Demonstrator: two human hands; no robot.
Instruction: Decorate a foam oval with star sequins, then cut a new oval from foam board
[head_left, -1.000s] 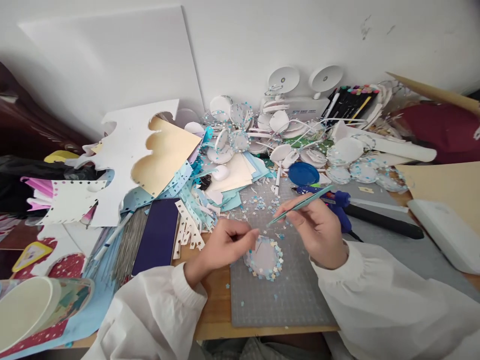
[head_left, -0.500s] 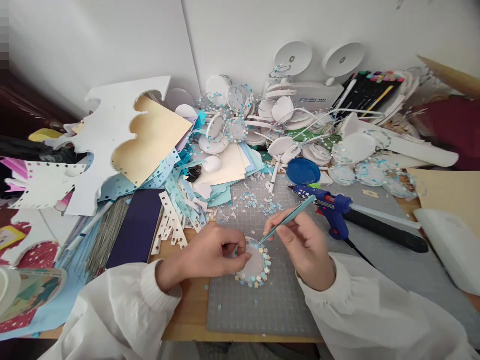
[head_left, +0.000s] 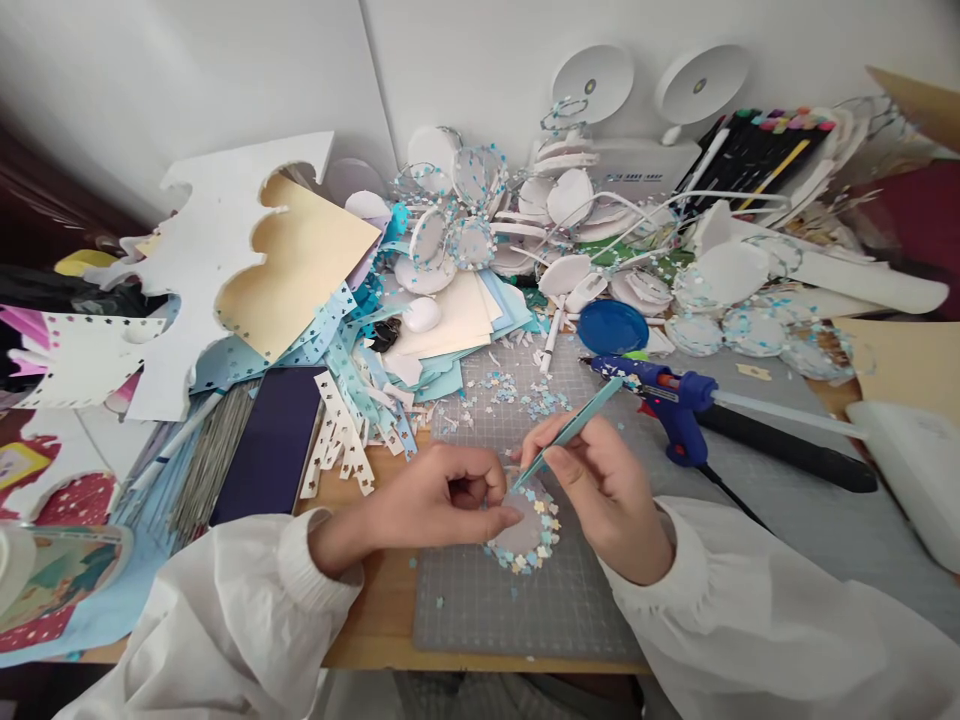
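Observation:
A round white disc (head_left: 529,528), its rim set with small blue, cream and white stars, is at the middle of the grey cutting mat (head_left: 480,620). My left hand (head_left: 442,495) is closed, thumb and fingers pinching the disc's left edge. Teal tweezers (head_left: 574,425) are gripped in my right hand (head_left: 600,480) like a pen, their tips down at the disc's upper rim, close to my left fingers. Whether the tips hold a star is too small to tell. Loose paper stars (head_left: 525,390) lie scattered on the mat beyond both hands.
A blue glue gun (head_left: 667,395) with a white glue stick rests right of my right hand, near a blue lid (head_left: 613,327). Punched paper strips (head_left: 337,440) and a dark blue box (head_left: 270,440) lie at left. White discs with star-covered wires (head_left: 472,200) pile up behind.
The disc and my left hand have shifted slightly right in view. The tweezers have tilted steeper, with their tips nearer my left fingers. My view has also moved a little.

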